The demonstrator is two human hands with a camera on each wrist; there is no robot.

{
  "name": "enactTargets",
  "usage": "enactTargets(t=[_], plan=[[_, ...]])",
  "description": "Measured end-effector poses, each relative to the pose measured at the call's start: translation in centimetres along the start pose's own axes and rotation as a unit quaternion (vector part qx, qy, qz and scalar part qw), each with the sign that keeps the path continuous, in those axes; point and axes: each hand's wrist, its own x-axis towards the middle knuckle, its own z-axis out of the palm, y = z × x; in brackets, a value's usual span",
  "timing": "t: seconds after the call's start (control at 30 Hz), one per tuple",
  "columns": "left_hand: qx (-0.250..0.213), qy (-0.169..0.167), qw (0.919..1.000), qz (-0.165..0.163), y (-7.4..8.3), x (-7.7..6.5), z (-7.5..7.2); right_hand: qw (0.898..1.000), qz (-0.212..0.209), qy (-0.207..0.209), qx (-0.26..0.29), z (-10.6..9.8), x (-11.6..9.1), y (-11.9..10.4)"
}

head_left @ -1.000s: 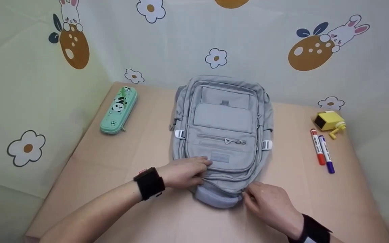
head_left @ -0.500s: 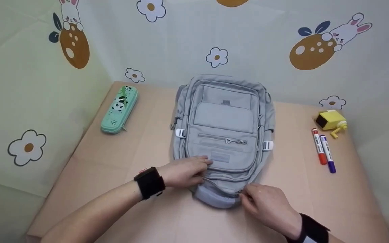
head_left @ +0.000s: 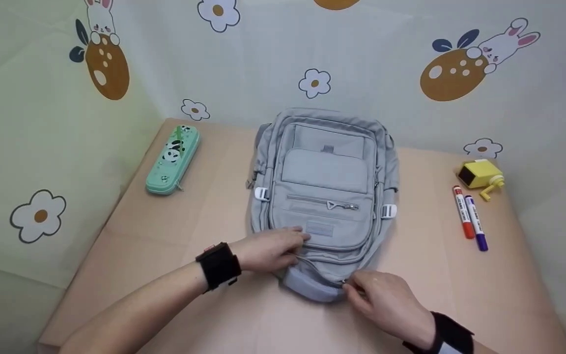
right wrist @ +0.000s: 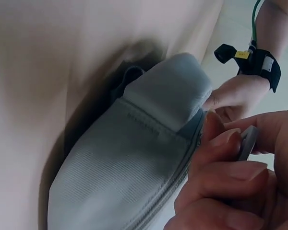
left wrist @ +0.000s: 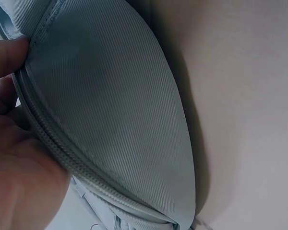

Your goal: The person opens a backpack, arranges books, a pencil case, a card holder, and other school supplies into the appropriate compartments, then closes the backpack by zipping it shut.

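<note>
"What's the biggest thing on your feed?"

"A pale, patterned cloth point(head_left: 371, 54) behind everything, then the tabletop point(head_left: 214, 206). The grey backpack point(head_left: 325, 172) lies in the middle of it, front pockets up, one end reaching towards the person."

"Can you see into it?"

"No, I can't tell what it holds. A zip runs round the near end, between the two hands, and a front pocket has a zip of its own."

"And the hands?"

"I have the left hand point(head_left: 268, 250) on the near left part of the backpack, thumb above the zipped edge and fingers curled beneath, gripping the fabric. The right hand point(head_left: 386, 297) is at the near right corner, fingers bent and drawn together."

"Other containers?"

"A mint-green case point(head_left: 172, 160) with a panda design, at the far left of the tabletop. Its lid is down, so I can't see inside. Across at the right is a yellow box point(head_left: 482, 175) with a dark face and a crank."

"Smaller still?"

"A red marker point(head_left: 463, 211) and a blue marker point(head_left: 476, 222), side by side, just nearer than the yellow box. Smallest is the grey pull tab point(right wrist: 248, 143), pinched between the right thumb and fingers, the gap closed down on it."
</note>
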Motion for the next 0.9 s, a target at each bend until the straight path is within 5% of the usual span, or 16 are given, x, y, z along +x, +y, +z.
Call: enactTargets(t=[0.53, 0.9], plan=[[-0.024, 0.001, 0.9997, -0.009, 0.0, 0.2, 0.1, 0.998, -0.054, 0.017, -0.014, 1.4, 3.1, -2.7], [-0.038, -0.001, 0.9993, 0.001, -0.3, 0.0, 0.2, 0.998, -0.048, 0.014, -0.024, 0.7, 2.9, -1.2]])
